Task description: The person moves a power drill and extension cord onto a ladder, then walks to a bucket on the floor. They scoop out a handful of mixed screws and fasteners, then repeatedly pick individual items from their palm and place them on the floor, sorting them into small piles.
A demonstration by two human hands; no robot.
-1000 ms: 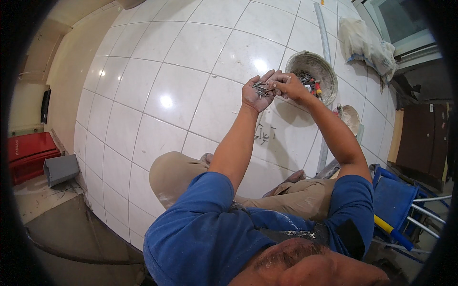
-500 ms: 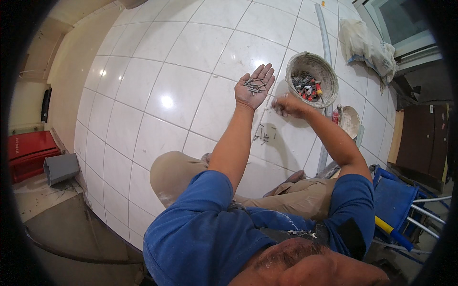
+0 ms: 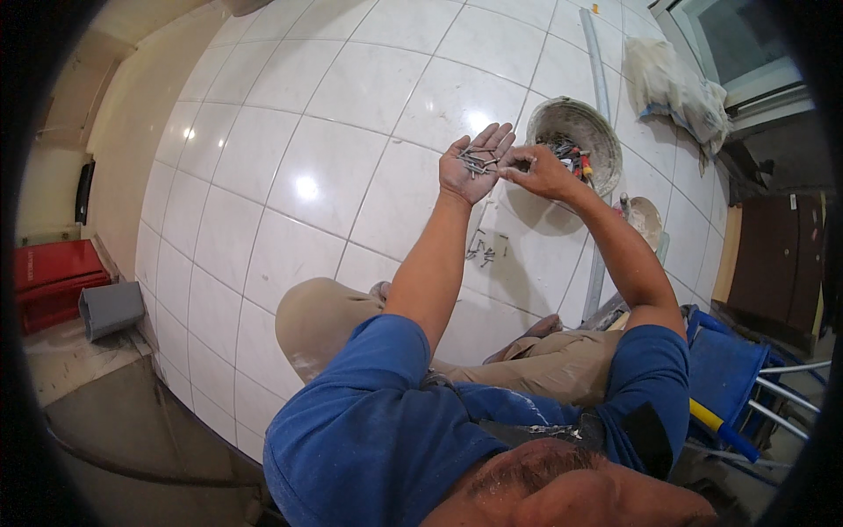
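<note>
My left hand (image 3: 472, 180) is held palm up with its fingers stretched out. Several thin grey metal screws (image 3: 474, 161) lie across the palm in a loose heap. At the heap's right side, my right hand (image 3: 537, 172) has thumb and fingers pinched together. Whatever is between those fingertips is too small to make out. Below both hands, a few more loose screws (image 3: 483, 253) are scattered on the white floor tiles.
A mortar-stained bucket (image 3: 606, 145) holding hand tools stands right of my hands. Behind it runs a long metal bar (image 3: 594, 61). A round pale bowl (image 3: 647, 220) sits nearer me. A whitish sack (image 3: 672, 83) lies far right, and a blue folding stool (image 3: 724, 360) stands near right.
My right hand has moved up and its pinched fingers have come to the edge of my left palm. My left hand has shifted slightly right, still bearing the screws.
</note>
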